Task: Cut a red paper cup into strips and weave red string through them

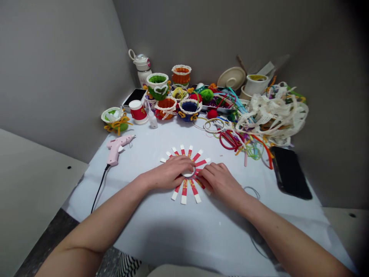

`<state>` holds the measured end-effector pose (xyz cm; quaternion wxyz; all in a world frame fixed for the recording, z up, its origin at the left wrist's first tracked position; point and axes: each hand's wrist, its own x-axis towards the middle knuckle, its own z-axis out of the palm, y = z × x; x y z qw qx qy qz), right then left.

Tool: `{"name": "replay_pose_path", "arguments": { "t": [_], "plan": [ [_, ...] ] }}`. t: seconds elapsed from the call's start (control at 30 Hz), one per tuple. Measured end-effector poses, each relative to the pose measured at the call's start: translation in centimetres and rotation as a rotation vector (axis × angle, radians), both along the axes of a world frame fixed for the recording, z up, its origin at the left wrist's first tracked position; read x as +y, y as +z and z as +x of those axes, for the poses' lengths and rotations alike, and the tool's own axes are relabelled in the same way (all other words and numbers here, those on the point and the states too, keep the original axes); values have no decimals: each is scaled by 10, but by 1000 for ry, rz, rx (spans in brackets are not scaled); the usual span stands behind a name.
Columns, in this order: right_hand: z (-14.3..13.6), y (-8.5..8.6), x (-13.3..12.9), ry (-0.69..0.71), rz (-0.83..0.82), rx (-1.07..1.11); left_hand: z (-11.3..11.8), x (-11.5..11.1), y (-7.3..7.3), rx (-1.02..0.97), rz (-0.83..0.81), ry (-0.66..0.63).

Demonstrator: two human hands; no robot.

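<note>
The left hand (170,171) lay over the splayed paper cup (184,191) on the tabletop (150,144); the right hand (219,179) touched its right strips (202,162). Whether the fingers (184,164) gripped was unclear.

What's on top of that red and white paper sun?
On the paper sun, the left hand covers some left strips and part of the round white middle; the right hand covers some right strips. What's beneath both hands is hidden.

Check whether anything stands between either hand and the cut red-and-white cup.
Nothing visible does. The left hand lies over the middle and left strips of the cut cup, the right hand over its right strips. The glue gun lies apart, off to the left.
</note>
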<state>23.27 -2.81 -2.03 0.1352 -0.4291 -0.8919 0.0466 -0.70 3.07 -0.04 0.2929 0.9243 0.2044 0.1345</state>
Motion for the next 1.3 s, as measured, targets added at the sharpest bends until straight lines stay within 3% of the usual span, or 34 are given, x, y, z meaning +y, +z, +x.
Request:
{"name": "replay_pose_path", "arguments": {
  "t": [0.23, 0.5, 0.63, 0.87, 1.3],
  "plan": [
    [6, 6, -12, 85, -65, 32, -4, -1, 1, 108, -39, 28],
    [17, 2, -59, 69, 47, 190, -5, 2, -1, 62, -38, 19],
    [17, -2, -74, 67, 8, 187, -5, 2, -1, 47, -37, 18],
    [21, 0, -62, -152, 137, 78, -5, 2, -1, 30, -29, 9],
    [14, 22, -46, -145, 227, -5, 1, -1, -5, 119, 75, 18]
  ]
}}
